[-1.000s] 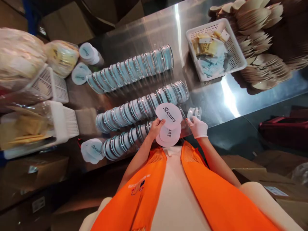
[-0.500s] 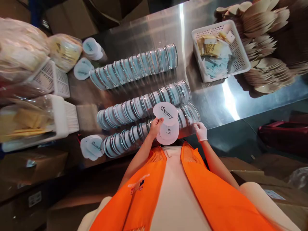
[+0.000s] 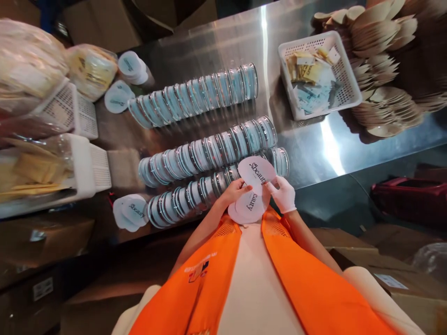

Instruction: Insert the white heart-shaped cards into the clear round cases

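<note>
Head view: I see cards (image 3: 256, 167) fanned by the table's (image 3: 302, 156) near edge, pinched in the left hand (image 3: 233, 192), perhaps so each rim is free; the gloved right hand (image 3: 284, 195), thumb and finger nearly together, nips the upper one's edge.

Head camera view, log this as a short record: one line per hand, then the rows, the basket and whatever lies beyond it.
Left hand: bare, holding overlapping white printed cards marked "beauty"
Right hand: white-gloved, fingers at the cards' right edge; grip unclear
Rows: three rows of round, rimmed pieces standing on edge along the metal table
Basket: white, perforated, holding gold packets and pale blue packets
Beyond basket: stacked tan curved pieces at the right
</note>
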{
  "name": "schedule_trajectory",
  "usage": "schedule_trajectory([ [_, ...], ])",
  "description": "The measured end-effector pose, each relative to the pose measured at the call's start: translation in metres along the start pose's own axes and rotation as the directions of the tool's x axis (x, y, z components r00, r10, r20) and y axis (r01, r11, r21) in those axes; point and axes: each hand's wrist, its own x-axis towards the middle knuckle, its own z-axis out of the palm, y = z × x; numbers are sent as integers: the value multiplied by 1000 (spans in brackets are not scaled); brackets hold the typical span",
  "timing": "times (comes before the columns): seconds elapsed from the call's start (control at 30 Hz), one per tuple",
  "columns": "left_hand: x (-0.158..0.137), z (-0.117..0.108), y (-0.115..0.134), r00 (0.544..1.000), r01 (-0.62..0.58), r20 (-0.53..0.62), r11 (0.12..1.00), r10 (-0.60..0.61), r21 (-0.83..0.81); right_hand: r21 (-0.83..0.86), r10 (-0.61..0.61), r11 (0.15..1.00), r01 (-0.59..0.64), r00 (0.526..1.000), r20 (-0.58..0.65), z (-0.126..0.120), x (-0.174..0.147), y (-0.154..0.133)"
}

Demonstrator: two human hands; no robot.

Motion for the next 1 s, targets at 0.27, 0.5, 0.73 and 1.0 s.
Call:
schedule_trajectory([
  [0.27,-17,-38,-11,912,-50,-408,999,39,-16,-68,84,992,-102,971,-224,-53,16,20],
  [0.5,17,-46,-10,823,-165,-529,978,209,130,-316,-101,946,68,991,-91,-40,13,-11],
  [0.73,26,-42,-12,832,-119,-497,954,247,275,-627,-29,778,40,999,28,-38,18,-46],
  [1.0,27,-50,-14,854,-63,-460,927,242,370,-710,94,701,68,978,186,-41,31,-67],
])
